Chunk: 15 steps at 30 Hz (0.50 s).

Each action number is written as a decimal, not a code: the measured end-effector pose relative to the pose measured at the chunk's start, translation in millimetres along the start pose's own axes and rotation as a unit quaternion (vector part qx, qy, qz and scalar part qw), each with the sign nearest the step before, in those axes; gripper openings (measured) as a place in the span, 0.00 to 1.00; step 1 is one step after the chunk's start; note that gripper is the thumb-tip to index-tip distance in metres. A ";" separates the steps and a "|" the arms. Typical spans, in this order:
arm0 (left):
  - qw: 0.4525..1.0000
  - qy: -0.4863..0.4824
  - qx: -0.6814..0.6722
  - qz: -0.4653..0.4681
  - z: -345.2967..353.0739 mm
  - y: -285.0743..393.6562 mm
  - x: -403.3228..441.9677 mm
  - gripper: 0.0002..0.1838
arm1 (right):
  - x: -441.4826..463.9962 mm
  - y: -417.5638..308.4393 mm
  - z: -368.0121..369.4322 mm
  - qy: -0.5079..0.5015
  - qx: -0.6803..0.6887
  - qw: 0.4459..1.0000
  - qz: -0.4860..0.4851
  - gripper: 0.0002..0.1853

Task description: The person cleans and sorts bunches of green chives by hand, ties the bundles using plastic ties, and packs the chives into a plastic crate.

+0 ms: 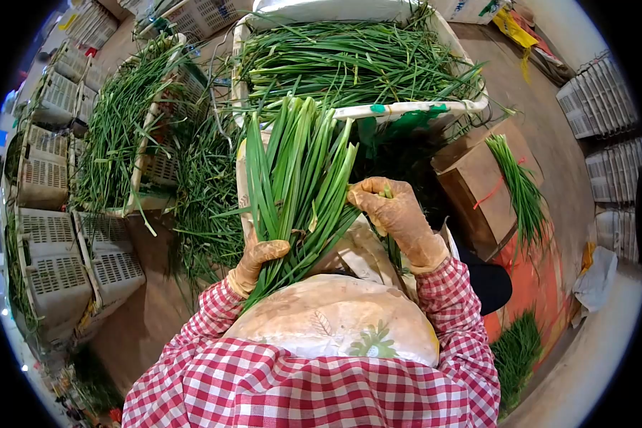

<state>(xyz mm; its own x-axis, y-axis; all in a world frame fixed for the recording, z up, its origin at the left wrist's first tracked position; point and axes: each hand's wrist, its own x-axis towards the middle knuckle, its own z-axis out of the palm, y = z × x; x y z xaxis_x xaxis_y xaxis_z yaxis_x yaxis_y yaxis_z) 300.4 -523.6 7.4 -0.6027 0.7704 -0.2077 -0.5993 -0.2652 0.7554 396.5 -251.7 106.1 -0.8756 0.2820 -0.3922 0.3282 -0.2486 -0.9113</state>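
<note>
A thick bunch of garlic chives (pixel 299 171) stands in front of my body, pale cut ends upward and leaves trailing down to my lap. My left hand (pixel 259 260), in a tan stained glove, is closed around its left side with the thumb across the leaves. On the bunch's right side, my right hand (pixel 398 220), gloved alike, has its fingers curled in a pinch. Bits of green leaf show between those fingers and below them, so it grips a few chive leaves. A pale apron (pixel 335 321) with a leaf print covers my lap.
A white tub (pixel 364 113) heaped with chives stands ahead. Left are a chive-filled crate (pixel 139 171), loose leaves (pixel 207 192) on the floor and stacked crates (pixel 53 250). Right, a tied chive bundle (pixel 517 185) lies on a cardboard box (pixel 471 189); another chive pile (pixel 517 357) sits lower.
</note>
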 end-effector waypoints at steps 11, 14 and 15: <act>0.993 -0.115 0.038 -0.002 -70.2 -45.9 -1.8 0.31 | 5.7 -15.5 -37.1 0.025 0.080 0.994 -0.071 0.17; 0.993 -0.075 0.080 -0.035 -25.0 -2.4 -4.2 0.37 | 7.3 -13.4 -35.4 -0.035 0.182 0.978 -0.097 0.20; 0.996 -0.034 0.072 -0.049 -14.9 0.5 -6.0 0.39 | 9.0 -11.9 -34.8 -0.054 0.202 0.973 -0.099 0.21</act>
<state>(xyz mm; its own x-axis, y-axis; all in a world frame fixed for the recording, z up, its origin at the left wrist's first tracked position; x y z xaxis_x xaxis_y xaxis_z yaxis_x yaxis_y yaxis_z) 295.8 -537.1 -0.2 -0.5046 0.8275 -0.2463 -0.5691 -0.1043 0.8156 397.0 -213.9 109.0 -0.9467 0.2675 -0.1795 0.0030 -0.5499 -0.8352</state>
